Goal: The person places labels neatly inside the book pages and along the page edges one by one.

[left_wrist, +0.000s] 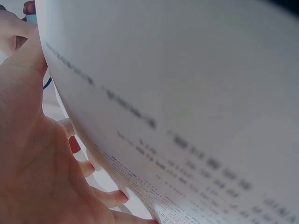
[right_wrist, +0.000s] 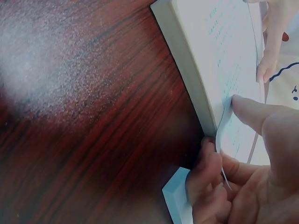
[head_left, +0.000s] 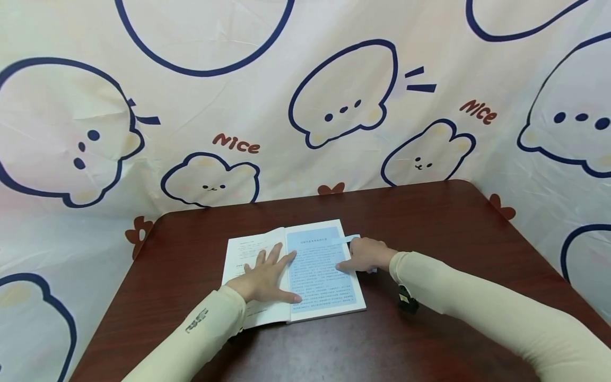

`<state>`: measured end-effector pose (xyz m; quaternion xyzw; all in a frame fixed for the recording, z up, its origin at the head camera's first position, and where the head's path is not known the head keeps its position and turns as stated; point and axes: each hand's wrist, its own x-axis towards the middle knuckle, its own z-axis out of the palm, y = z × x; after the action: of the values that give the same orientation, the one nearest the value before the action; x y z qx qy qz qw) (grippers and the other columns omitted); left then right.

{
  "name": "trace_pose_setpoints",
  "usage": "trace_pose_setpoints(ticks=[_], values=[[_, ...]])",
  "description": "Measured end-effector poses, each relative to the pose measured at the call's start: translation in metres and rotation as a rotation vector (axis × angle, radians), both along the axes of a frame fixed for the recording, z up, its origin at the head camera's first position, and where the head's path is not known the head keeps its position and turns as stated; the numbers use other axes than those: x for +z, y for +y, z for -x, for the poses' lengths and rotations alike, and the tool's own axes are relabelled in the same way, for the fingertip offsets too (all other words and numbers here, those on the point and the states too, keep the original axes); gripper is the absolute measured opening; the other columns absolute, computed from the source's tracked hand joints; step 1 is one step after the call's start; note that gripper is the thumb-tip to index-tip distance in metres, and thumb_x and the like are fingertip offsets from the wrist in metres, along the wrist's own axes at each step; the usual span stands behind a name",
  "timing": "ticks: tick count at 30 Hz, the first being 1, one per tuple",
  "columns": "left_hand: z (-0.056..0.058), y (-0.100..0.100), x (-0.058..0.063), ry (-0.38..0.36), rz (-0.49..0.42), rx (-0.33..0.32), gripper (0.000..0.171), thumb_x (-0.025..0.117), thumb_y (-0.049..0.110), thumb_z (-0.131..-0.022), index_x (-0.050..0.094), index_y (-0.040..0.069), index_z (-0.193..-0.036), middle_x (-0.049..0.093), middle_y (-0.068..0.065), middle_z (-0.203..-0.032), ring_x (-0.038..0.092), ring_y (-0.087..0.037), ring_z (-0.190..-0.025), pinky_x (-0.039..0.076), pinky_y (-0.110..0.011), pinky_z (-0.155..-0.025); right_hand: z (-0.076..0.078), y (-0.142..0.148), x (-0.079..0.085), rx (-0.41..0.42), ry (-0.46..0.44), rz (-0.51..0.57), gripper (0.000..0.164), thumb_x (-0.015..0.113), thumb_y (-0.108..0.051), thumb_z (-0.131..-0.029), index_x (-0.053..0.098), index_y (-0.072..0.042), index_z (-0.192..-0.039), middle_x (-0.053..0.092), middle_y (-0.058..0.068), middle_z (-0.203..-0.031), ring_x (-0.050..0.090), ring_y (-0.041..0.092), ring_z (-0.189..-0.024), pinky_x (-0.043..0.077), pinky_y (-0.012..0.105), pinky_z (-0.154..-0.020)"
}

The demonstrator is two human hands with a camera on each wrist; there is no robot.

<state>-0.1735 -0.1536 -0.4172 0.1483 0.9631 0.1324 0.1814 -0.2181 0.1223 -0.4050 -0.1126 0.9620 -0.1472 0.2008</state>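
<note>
An open book lies on the table, with a white left page [head_left: 243, 249] and a blue-printed right page [head_left: 317, 270]. My left hand [head_left: 269, 278] rests spread across the gutter, its thumb reaching onto the blue page. In the left wrist view the white page [left_wrist: 163, 102] bulges up beside that hand's palm [left_wrist: 46, 154]. At the book's right edge my right hand [head_left: 366, 254] holds a light-blue strip [head_left: 349, 239], which overlaps the page margin. The right thumb [right_wrist: 254, 114] touches the page, while the fingers curl below the edge. A light-blue piece [right_wrist: 177, 193] juts out under these fingers.
The dark brown wooden table [head_left: 420, 223] extends around the book. Behind it hangs a pale curtain [head_left: 272, 106] printed with blue outlines. A small black device [head_left: 407, 300] sits at the right wrist.
</note>
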Motion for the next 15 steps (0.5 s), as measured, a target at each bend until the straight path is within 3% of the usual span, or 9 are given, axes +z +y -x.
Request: trace_pose_setpoints(ticks=[9, 15], values=[[0.0008, 0.0007, 0.0005, 0.004, 0.005, -0.002, 0.112, 0.079, 0.068, -0.072, 0.024, 0.03, -0.162, 0.002, -0.014, -0.172, 0.007, -0.055, -0.154, 0.016, -0.085, -0.107, 0.0023, -0.0034, 0.0027, 0.0, -0.024, -0.028, 0.038, 0.072, -0.052, -0.089, 0.07, -0.014, -0.092, 0.066, 0.001, -0.069, 0.057, 0.017, -0.049, 0.043, 0.028, -0.052], [0.0004, 0.0014, 0.0017, 0.002, 0.009, -0.006, 0.113, 0.078, 0.069, -0.072, 0.023, 0.029, -0.162, 0.002, -0.014, -0.172, 0.007, -0.055, -0.154, 0.016, -0.085, -0.107, 0.0038, -0.0046, 0.0056, -0.001, -0.062, -0.015, 0.036, 0.072, -0.049, -0.09, 0.069, -0.013, -0.092, 0.066, 0.001, -0.071, 0.054, 0.014, -0.047, 0.045, 0.025, -0.047]])
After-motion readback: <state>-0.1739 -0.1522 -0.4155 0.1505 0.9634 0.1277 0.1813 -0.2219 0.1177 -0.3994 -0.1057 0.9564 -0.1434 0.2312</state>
